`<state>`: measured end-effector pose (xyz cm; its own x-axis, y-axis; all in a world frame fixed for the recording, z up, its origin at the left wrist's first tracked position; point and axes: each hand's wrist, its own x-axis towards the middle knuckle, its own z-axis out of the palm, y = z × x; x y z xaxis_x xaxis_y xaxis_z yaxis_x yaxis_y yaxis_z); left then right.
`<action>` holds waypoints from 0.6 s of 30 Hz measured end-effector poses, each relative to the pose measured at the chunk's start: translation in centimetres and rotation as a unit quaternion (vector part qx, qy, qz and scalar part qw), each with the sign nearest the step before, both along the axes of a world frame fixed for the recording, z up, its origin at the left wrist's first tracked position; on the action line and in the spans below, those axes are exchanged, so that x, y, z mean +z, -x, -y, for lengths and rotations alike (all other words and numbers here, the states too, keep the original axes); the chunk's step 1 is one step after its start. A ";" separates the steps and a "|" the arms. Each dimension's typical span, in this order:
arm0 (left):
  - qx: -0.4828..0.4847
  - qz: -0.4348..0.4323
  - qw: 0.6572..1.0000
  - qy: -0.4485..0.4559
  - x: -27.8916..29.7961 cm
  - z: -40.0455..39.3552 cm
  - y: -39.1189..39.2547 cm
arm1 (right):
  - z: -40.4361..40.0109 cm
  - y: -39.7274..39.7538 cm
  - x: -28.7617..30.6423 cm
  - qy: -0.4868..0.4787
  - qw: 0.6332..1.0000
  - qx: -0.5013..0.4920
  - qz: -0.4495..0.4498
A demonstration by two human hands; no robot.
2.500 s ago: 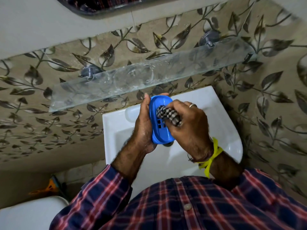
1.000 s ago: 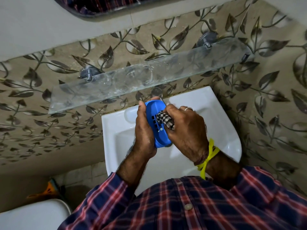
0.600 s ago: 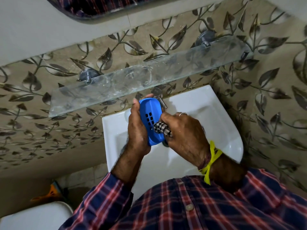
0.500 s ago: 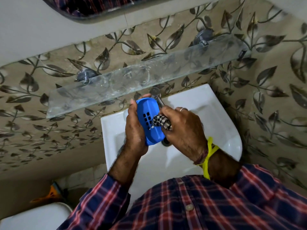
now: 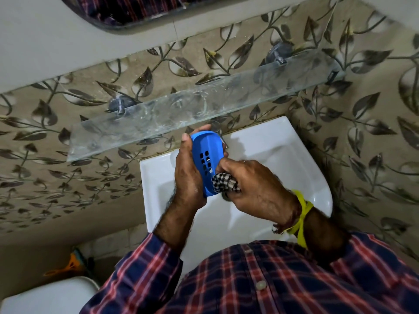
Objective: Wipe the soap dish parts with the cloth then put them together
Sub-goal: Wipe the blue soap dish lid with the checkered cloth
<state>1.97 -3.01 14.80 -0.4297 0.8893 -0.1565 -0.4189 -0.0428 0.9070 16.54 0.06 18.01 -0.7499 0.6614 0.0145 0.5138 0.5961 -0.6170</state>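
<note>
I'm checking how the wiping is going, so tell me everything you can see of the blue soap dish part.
The blue soap dish part is an oval tray of smooth, plastic-looking material with a raised rim and a cluster of small rectangular drain slots near its middle. It is held on edge over the white sink, long axis roughly vertical in the picture. The left hand grips it from the left, fingertips curling over its top end. The checked cloth, bunched in the right hand, presses against its lower end.
</note>
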 end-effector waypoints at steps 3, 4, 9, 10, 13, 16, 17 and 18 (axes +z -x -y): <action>0.006 -0.029 1.000 -0.011 0.0 0.0 -0.5 | -0.8 -0.1 0.4 0.152 0.986 0.019 -0.067; 0.010 -0.052 0.998 -0.019 0.0 0.0 -0.6 | -1.0 0.0 0.5 0.177 0.980 0.021 -0.086; 0.025 -0.161 0.985 -0.060 -0.4 0.0 -0.8 | -1.0 0.4 0.3 0.265 0.953 0.021 -0.142; 0.027 -0.165 0.984 -0.060 -0.4 -0.1 -0.8 | -1.0 0.4 0.2 0.292 0.943 0.015 -0.157; 0.026 -0.150 0.987 -0.059 -0.5 -0.1 -0.6 | -1.4 0.0 -0.2 0.395 0.894 0.004 -0.214; 0.035 0.002 0.998 -0.043 0.3 -0.4 0.1 | -1.5 -0.3 -0.7 0.522 0.780 0.006 -0.345; 0.027 0.062 0.997 -0.046 0.6 -0.3 0.5 | -1.8 -0.4 -0.8 0.537 0.752 -0.011 -0.382; 0.013 0.106 0.993 -0.050 0.9 -0.2 0.7 | -2.3 -0.8 -0.9 0.537 0.737 -0.042 -0.409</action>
